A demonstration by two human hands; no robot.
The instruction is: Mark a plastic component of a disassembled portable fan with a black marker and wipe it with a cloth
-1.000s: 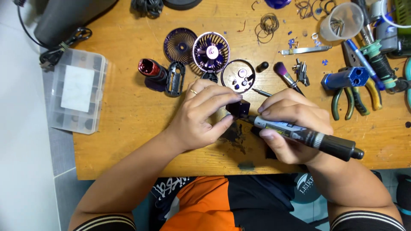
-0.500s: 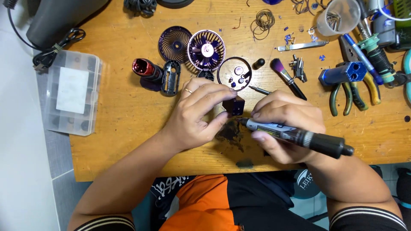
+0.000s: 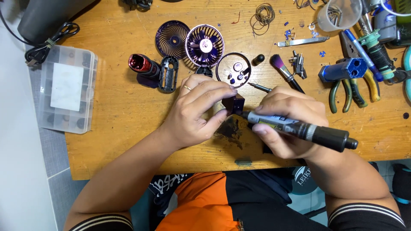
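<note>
My left hand (image 3: 195,113) pinches a small dark purple part (image 3: 234,104) between thumb and fingers just above the wooden table (image 3: 115,107). My right hand (image 3: 287,124) grips a thick black pen-shaped tool (image 3: 302,129), its tip touching that part from the right. A ring sits on one left finger. Just beyond the hands lie a purple fan blade unit (image 3: 205,45), a purple fan grille (image 3: 172,39) and a dark ring (image 3: 233,69) with small bits inside it.
A clear plastic compartment box (image 3: 66,87) sits at the table's left edge. A red cylinder (image 3: 142,64) and dark housing (image 3: 168,73) lie left of centre. Pliers (image 3: 349,90), a blue block (image 3: 342,69), brush (image 3: 284,72), tweezers (image 3: 302,41) and plastic cup (image 3: 338,15) crowd the right.
Both hands and the tool stay together on the small part; the view has shifted slightly, and the tool's tip has settled closer against the part.
</note>
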